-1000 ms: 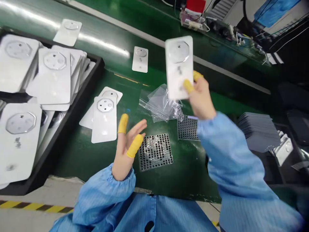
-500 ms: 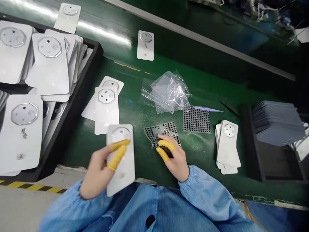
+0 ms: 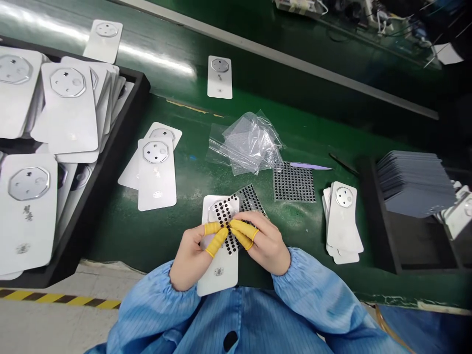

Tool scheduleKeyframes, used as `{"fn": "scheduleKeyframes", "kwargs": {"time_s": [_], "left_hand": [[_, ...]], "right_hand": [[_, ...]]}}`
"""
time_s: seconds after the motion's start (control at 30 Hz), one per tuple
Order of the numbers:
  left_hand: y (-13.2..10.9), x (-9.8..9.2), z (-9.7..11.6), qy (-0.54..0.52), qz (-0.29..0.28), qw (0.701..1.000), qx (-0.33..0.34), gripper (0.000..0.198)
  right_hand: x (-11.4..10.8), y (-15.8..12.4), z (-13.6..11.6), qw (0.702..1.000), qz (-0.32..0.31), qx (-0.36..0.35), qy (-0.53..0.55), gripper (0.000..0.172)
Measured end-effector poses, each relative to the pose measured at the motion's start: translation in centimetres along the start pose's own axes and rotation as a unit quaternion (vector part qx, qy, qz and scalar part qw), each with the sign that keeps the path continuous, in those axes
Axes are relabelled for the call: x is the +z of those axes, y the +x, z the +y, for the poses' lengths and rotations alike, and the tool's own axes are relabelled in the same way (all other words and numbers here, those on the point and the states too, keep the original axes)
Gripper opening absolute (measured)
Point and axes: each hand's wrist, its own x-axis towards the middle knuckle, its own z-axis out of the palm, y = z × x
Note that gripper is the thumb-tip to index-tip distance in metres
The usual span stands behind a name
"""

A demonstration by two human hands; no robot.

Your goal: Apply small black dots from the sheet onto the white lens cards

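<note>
At the near edge of the green bench, dead centre: white plate under both hands, long axis running away from the wearer, far end leaning slightly right. Octagon end is far, small printed mark is near. Can't tell if the plate rests on the bench or is held up.

Key relation: black-dotted sheet sits over the plate's right side and reaches out past its right edge. Looks bent, one strip crossing the octagon. That strip slants, far-left to near-right, so not square to the plate.

Right hand is nearer the bulk of the sheet, coming in from the right, thumb and forefinger pinched on it. Left hand comes in over the plate's left edge, thumb and forefinger tips narrow, at the strip. Can't tell if they grip film, a dot or nothing. Both sets of tips almost meet over the plate.

Second dotted sheet is flat, beyond and right of the right hand, lilac tool along its far edge. Well apart from the fingers.
</note>
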Motion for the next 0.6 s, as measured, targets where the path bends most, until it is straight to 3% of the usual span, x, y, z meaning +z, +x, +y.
{"fn": "scheduleKeyframes", "kwargs": {"time_s": [0.13, 0.27, 0.47, 0.6], "left_hand": [[0.2, -0.3, -0.8, 0.141, 0.008, 0.977, 0.161, 0.015], [0.4, -0.9, -1.9, 0.202, 0.016, 0.954, 0.223, 0.014], [0.9, -1.3, -2.0, 0.204, -0.004, 0.956, 0.211, 0.016], [0.1, -3.5, -0.7, 0.176, -0.002, 0.981, 0.087, 0.019]], "right_hand": [[0.9, -0.3, 0.3, 0.999, 0.011, 0.022, 0.027, 0.028], [1.8, -0.4, -0.1, 0.995, 0.027, 0.074, 0.055, 0.021], [2.6, -0.4, -0.2, 0.984, 0.036, 0.157, 0.073, 0.015], [2.6, -0.7, 0.3, 0.976, 0.079, 0.193, 0.066, 0.013]]}}
